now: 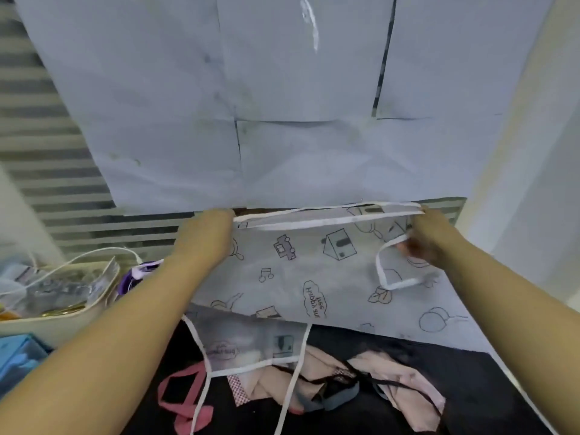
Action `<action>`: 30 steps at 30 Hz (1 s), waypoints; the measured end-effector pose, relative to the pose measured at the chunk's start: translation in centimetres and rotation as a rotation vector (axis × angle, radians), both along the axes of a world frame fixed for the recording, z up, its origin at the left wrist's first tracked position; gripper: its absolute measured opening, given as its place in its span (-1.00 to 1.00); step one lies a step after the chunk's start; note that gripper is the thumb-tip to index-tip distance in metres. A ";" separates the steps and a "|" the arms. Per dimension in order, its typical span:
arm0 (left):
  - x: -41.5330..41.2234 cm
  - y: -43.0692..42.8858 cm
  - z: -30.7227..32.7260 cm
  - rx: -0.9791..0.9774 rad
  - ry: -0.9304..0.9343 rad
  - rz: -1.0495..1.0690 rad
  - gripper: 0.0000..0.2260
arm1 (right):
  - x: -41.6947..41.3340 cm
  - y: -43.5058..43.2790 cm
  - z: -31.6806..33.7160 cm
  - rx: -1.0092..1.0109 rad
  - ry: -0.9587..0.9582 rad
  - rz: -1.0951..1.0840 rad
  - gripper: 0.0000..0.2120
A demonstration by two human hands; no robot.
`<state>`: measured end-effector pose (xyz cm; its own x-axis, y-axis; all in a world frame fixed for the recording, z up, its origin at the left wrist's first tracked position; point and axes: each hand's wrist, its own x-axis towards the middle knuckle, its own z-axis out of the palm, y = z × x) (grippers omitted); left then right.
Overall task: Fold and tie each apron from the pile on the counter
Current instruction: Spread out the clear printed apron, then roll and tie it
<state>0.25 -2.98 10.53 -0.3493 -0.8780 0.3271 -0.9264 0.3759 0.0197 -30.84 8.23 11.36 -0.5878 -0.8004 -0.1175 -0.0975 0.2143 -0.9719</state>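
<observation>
Gripping the far hem with both: left hand (205, 237) on the far-left corner, right hand (431, 238) on the far-right corner of the printed apron (298, 271), spread over the counter (455, 365), near end draped onto the pile (405, 378) of pink aprons. Looks like the first fold. Risk one: trapping the white strap loop (387, 271) (just beside the right hand) inside the fold, leaving nothing to tie with. Risk two: snagging the near straps (290, 387) in the pile's dark ties (354, 368) and dragging the pile along. Also skewing the fold through uneven pull.
</observation>
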 end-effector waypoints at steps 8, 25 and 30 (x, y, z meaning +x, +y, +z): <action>1.3 -0.8 10.5 -0.183 0.504 -0.046 -0.86 | 0.5 -0.2 9.7 -0.383 -0.214 -0.092 -0.64; 4.4 1.5 23.3 -0.612 0.407 0.083 -0.78 | 0.1 1.6 17.5 -0.280 0.940 -0.260 -0.71; 1.6 3.3 25.6 -0.799 0.263 -0.084 -0.78 | 5.4 2.5 20.5 0.152 1.360 -0.076 -0.06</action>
